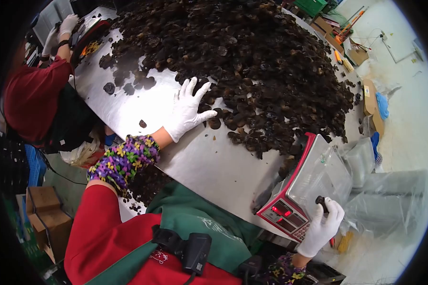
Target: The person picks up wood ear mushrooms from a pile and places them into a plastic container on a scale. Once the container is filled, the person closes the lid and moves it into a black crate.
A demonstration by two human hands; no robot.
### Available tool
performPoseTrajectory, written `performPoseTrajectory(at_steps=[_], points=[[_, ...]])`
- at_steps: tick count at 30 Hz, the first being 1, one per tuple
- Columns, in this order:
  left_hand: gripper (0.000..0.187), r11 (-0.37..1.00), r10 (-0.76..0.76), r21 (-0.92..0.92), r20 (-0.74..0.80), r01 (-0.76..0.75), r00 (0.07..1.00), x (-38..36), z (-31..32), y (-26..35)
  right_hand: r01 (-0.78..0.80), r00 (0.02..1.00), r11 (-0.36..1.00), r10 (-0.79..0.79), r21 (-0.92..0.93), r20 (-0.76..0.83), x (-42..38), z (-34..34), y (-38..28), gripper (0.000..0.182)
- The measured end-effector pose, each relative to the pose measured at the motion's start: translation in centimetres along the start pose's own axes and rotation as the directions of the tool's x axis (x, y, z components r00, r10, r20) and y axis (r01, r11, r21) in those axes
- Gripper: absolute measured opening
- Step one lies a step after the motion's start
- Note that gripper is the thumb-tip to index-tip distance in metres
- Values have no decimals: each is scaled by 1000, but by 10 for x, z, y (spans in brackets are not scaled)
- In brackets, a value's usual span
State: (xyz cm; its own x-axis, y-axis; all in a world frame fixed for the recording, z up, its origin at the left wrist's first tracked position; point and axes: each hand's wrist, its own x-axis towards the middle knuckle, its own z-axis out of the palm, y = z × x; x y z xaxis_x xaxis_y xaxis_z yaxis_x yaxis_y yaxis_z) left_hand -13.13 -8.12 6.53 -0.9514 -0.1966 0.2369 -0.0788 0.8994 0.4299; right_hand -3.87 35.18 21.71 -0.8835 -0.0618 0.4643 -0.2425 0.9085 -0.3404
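My left hand point(188, 111) wears a white glove and reaches over the steel table point(209, 166). Its fingers are spread at the near edge of a large pile of dark, dried mushroom-like pieces point(252, 61), with nothing visibly held. In a white glove as well, my right hand point(322, 230) pinches one dark dried mushroom point(322, 203) between thumb and fingers. That hand is over the near right corner of a red digital scale point(284, 216) with lit red digits. Clear plastic point(323, 178), perhaps a tray, covers the scale's pan.
Clear plastic bags and containers point(385, 194) stand right of the scale. At the left, a co-worker in a red sleeve point(38, 95) handles things beside another red scale point(92, 35). A few loose pieces point(109, 88) lie on the table. Cardboard boxes point(47, 218) sit at lower left.
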Motion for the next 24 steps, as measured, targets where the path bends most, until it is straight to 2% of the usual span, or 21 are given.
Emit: performPoseTrajectory(at_steps=[3,4,5,7,9,11,12,13,16,17,19,21,22,23,24], points=[[88,997,75,17,-41,-75,996,29,14,4,-95,993,995,96,-13,63,5,-3,29,31],[83,989,114,98,-62,-108,992,37,15,9,-78,989,996,81,-32,124,6,-3,36,35],[83,989,120,93,-63,-114,991,42,16,10,-81,989,996,85,-37,118,3,-4,40,35],[73,966,178,170,123,-198,976,46,17,8,-81,995,990,88,-120,55,1,-2,31,42],[45,952,286,133,-56,-277,957,39,17,6,-124,989,985,132,-118,69,-6,-10,34,45],[31,949,290,133,-29,-284,956,29,14,8,-85,996,985,83,-151,-25,-19,-15,41,41],[21,897,432,187,-178,-400,884,27,13,7,-78,996,987,70,-140,-60,-28,-15,45,40],[17,902,413,194,-134,-385,901,25,15,5,-86,995,986,78,-144,-62,-35,-14,47,40],[17,935,356,66,-171,-350,919,26,16,1,-10,998,991,1,-135,-65,-53,-5,47,43],[14,939,327,-9,-294,-345,898,27,12,14,-18,997,990,8,-141,-72,-54,-4,46,43],[13,926,277,-107,-462,-363,843,34,10,36,66,998,975,-66,-212,3,-55,1,41,40],[15,904,232,-237,-425,-355,875,26,-16,96,52,998,975,-56,-214,-13,-59,12,39,35],[15,824,261,-356,-452,-441,853,20,-25,132,77,997,959,-81,-274,-5,-62,19,41,34],[15,770,348,-368,-441,-521,827,15,-27,163,105,994,937,-110,-332,4,-61,23,41,33],[15,710,489,-316,-422,-630,763,6,-33,193,111,992,941,-127,-318,-29,-58,27,36,31]])
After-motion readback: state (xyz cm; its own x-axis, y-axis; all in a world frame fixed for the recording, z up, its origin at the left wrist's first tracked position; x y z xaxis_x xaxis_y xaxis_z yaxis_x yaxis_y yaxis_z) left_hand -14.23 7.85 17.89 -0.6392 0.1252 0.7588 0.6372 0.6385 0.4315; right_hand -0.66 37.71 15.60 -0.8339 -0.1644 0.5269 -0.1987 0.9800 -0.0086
